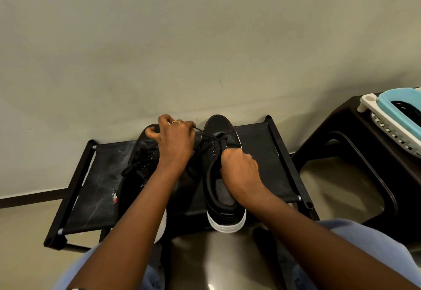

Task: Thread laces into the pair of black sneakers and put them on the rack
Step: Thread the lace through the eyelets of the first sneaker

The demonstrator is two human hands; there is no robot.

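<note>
While both sneakers sit on the fabric rack (255, 171), curled fingers (230, 153) pinch thin black lace (205, 140).

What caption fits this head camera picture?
Both hands, left hand and right hand, pull a lace on the right sneaker atop the rack.

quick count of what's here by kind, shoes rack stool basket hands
black sneakers: 2
rack: 1
stool: 1
basket: 1
hands: 2, left hand, right hand
total: 7
</note>
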